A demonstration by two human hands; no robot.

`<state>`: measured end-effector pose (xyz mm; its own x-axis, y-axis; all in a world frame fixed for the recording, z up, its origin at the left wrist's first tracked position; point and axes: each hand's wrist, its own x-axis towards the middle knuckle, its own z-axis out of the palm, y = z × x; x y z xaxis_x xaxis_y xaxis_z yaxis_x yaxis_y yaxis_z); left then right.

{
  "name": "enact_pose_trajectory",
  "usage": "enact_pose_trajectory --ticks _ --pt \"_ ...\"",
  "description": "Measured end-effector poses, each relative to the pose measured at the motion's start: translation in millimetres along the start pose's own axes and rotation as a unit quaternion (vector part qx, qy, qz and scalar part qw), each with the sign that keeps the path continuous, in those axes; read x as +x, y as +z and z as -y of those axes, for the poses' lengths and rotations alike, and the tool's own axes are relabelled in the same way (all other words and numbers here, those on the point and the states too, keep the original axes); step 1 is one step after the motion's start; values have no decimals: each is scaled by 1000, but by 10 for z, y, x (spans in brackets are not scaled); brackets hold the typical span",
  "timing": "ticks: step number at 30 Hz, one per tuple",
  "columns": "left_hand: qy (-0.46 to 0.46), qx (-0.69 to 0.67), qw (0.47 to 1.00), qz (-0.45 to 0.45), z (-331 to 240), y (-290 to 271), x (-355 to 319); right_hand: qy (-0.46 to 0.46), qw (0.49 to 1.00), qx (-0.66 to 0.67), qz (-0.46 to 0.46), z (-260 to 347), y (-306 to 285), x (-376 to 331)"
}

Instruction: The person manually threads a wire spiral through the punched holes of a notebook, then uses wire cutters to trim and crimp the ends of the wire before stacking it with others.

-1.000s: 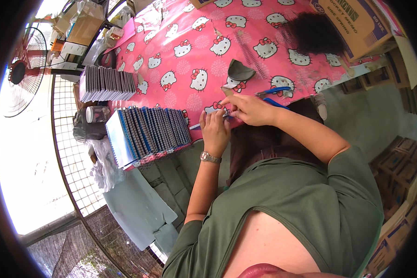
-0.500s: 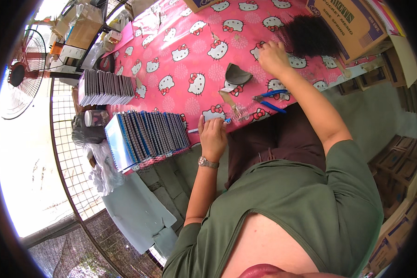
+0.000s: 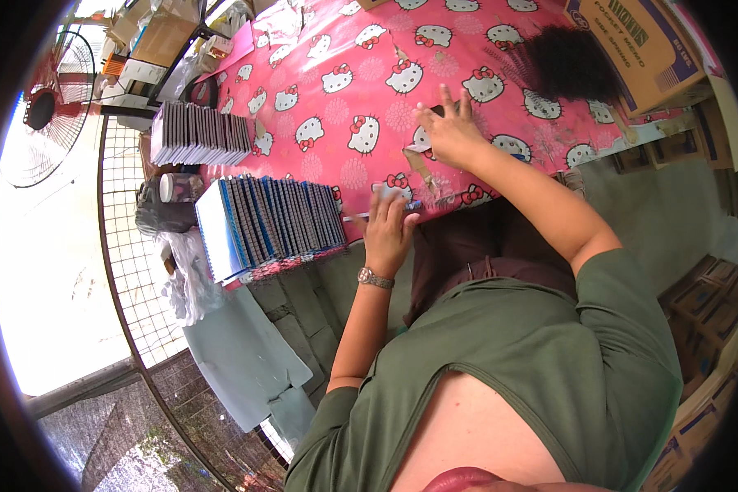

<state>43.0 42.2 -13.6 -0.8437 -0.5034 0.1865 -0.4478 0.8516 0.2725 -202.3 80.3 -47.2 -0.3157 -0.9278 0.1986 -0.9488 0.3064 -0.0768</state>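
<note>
My left hand [image 3: 389, 228] is at the near table edge, fingers stretched and slightly blurred. Beneath its fingers lies a thin white item with a blue end [image 3: 413, 205]; its kind is unclear. My right hand [image 3: 455, 135] spreads its fingers over a dark grey curved piece [image 3: 438, 110], which is mostly covered. I cannot tell whether the fingers grip it. Below that hand, a torn tan patch [image 3: 419, 164] shows in the tablecloth. The blue-handled pliers are largely hidden by my right forearm. Left of my left hand stands a row of spiral notebooks [image 3: 283, 221] with blue covers.
A second notebook stack [image 3: 201, 135] stands farther left on the pink patterned tablecloth [image 3: 336, 131]. A heap of black wire coils [image 3: 570, 64] lies beside a cardboard box [image 3: 640, 53] at the far right. A fan [image 3: 49, 107] and a lidded jar [image 3: 180, 188] are at left.
My right hand has moved left and nearer, from beside the black coils to over the grey piece. My left hand's fingers have straightened and spread. The whole view has shifted slightly.
</note>
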Motion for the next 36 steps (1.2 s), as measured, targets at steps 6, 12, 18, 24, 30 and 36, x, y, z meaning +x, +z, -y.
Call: enact_pose_trajectory --ticks 6,12,18,24,30,36 --pt "-149 40 986 -55 -104 112 -100 182 975 128 0 194 3 25" --pt "-30 -80 993 -77 154 80 -76 -26 738 650 179 11 -439 -170" --pt "20 -73 995 -71 144 18 -27 -60 605 729 313 96 -545 -347" --pt "15 -95 994 -53 191 -63 -7 -4 636 695 336 148 -494 -189" --pt "-15 -128 989 -67 323 -70 -18 -71 586 731 343 182 -454 -74" --pt "-26 -109 991 -69 410 -53 -6 -26 576 741 346 237 -426 45"
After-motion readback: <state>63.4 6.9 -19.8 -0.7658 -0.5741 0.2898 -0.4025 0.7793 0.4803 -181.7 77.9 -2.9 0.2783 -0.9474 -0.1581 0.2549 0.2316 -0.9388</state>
